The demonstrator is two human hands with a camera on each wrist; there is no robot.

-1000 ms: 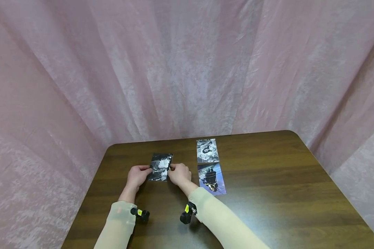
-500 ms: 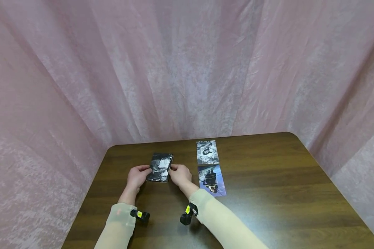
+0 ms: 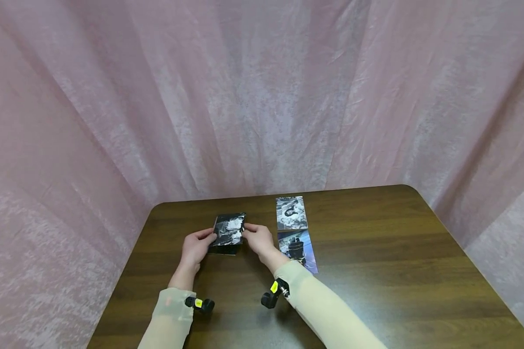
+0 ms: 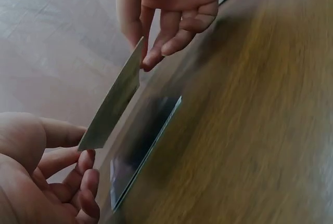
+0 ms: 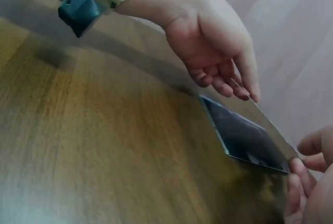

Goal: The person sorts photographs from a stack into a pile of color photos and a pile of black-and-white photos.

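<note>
A black-and-white picture card (image 3: 229, 229) is raised a little off the table, held at its two side edges. My left hand (image 3: 195, 249) pinches its left edge between thumb and fingers, and my right hand (image 3: 260, 241) pinches its right edge. Its plain pale back (image 4: 115, 104) shows in the left wrist view, with the card tilted. Directly below, apart from it, lies a thin stack of dark picture cards (image 4: 148, 138) on the tabletop. The right wrist view also shows this stack (image 5: 244, 138), its top face dark and glossy; how many cards it has I cannot tell.
Right of my hands, a grey picture card (image 3: 291, 213) lies above a blue-purple card (image 3: 295, 246), nearly edge to edge; my right forearm passes close to the lower one. The brown wooden table (image 3: 384, 252) extends to the right. A pink curtain (image 3: 262, 97) hangs behind it.
Both hands have lifted the top card from the stack and moved it slightly right, uncovering the dark card beneath. The two cards at right stay in place.
</note>
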